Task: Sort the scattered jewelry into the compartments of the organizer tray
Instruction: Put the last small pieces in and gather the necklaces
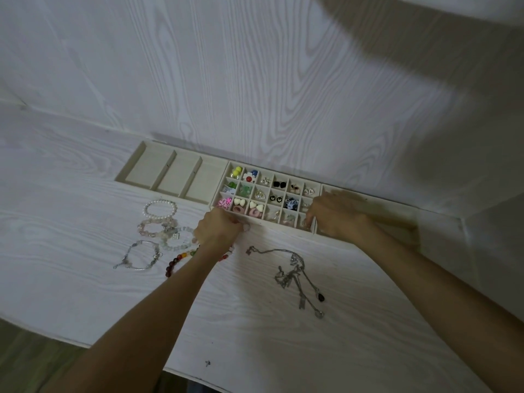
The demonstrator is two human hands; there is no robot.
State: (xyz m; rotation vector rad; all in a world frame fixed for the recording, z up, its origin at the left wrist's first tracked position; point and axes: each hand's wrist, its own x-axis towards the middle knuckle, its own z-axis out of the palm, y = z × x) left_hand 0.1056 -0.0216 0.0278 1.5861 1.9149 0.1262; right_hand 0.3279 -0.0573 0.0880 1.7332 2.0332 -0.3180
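A cream organizer tray (218, 160) lies against the wall, with three long slots on the left and a grid of small cells holding earrings and studs. My left hand (219, 229) is curled at the grid's near edge and pinches a small pale piece. My right hand (337, 217) reaches into the grid's near right cell, its fingertips pinching a small clear item (305, 222). On the table lie a pearl bracelet (159, 209), a pink bead bracelet (154, 227), a silver bangle (140, 255), a dark red bead bracelet (177, 262) and tangled silver necklaces (295, 275).
The white wood-grain table (85, 279) meets a matching wall (255, 80) behind the tray. The table's front edge runs diagonally at the lower left, with floor (34, 358) beyond it. A pale green bead bracelet (181, 239) lies partly under my left wrist.
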